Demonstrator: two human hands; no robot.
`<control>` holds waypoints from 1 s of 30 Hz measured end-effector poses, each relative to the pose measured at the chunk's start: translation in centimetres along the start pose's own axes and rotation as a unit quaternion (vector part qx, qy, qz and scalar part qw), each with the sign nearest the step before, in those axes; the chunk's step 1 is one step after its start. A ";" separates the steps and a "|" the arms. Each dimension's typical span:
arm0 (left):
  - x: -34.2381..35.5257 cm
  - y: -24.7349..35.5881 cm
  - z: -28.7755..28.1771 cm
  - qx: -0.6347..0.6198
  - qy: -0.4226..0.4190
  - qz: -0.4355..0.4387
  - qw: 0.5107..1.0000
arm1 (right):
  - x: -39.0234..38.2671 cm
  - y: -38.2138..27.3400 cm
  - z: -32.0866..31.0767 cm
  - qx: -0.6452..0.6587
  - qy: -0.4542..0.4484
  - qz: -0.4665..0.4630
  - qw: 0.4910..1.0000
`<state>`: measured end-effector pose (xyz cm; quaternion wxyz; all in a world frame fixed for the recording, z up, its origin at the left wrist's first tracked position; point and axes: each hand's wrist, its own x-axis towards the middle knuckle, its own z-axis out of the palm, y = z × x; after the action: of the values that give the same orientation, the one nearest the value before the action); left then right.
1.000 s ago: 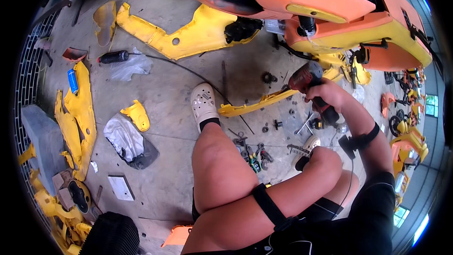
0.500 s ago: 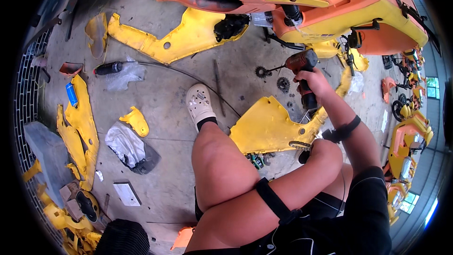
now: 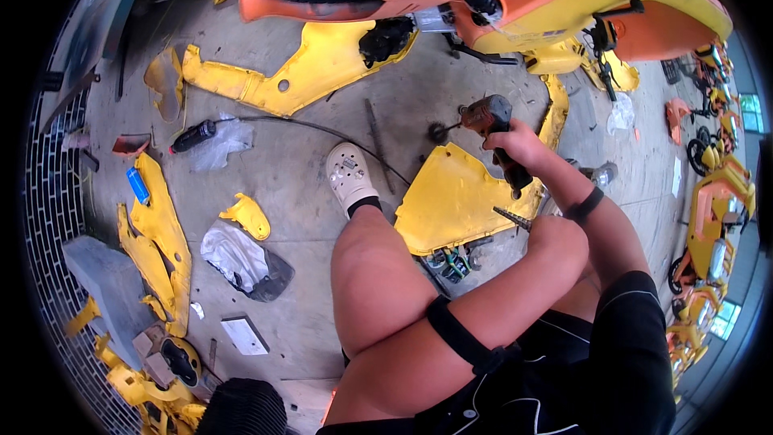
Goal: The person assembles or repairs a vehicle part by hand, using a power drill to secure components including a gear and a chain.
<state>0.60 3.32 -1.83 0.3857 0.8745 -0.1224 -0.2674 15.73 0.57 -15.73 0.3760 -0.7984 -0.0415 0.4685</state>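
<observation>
My right hand [image 3: 515, 145] is wrapped round the grip of a dark red and black cordless drill [image 3: 487, 115]. A small dark toothed sprocket [image 3: 437, 131], blurred, sits at the tip of the drill's bit. My left hand [image 3: 561, 240] is closed, with a short length of metal chain [image 3: 512, 218] sticking out of it; its fingers are mostly hidden from above. Both hands are over or beside a yellow body panel [image 3: 451, 201] on the floor. My left forearm crosses over my bare knee.
An orange and yellow scooter [image 3: 523, 8] lies across the far side. Another long yellow panel [image 3: 306, 72], a black cable [image 3: 314, 125] and a dark rod [image 3: 378, 145] are on the concrete. At left are a bottle [image 3: 193, 137], a grey cap [image 3: 245, 262] and more panels [image 3: 157, 234].
The view has shifted. The drill and right hand are now over the yellow panel's far edge; the sprocket at the bit's tip has become blurred. The chain now points straight out from my left hand.
</observation>
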 end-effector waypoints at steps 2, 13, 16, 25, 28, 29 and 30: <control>0.1 -0.1 0.2 0.003 0.011 0.000 1.000 | -3.1 -1.1 0.2 0.014 0.022 0.026 0.999; 3.4 0.1 0.9 0.036 -0.038 -0.035 0.998 | -19.8 5.2 -9.5 0.328 0.164 -0.059 0.929; 4.6 -0.3 1.9 0.088 -0.022 -0.046 0.995 | -21.5 6.7 -11.2 0.409 0.185 -0.044 0.893; 8.6 -3.1 10.8 -0.024 -0.040 -0.123 0.991 | -25.3 10.2 -18.7 0.484 0.163 -0.106 0.853; 10.2 -5.8 16.8 -0.070 0.002 -0.169 0.983 | -25.0 10.1 -20.1 0.472 0.179 -0.111 0.856; 11.2 -6.8 18.3 -0.068 -0.018 -0.195 0.978 | -25.1 10.0 -20.4 0.475 0.181 -0.121 0.852; 12.4 -8.6 20.2 -0.015 -0.008 -0.180 0.984 | -25.0 10.0 -20.8 0.477 0.184 -0.130 0.849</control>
<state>-0.42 -8.46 -24.14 0.3435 0.8740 0.0376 -0.3416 15.12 -28.73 1.60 0.7686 -0.5799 0.1542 0.2218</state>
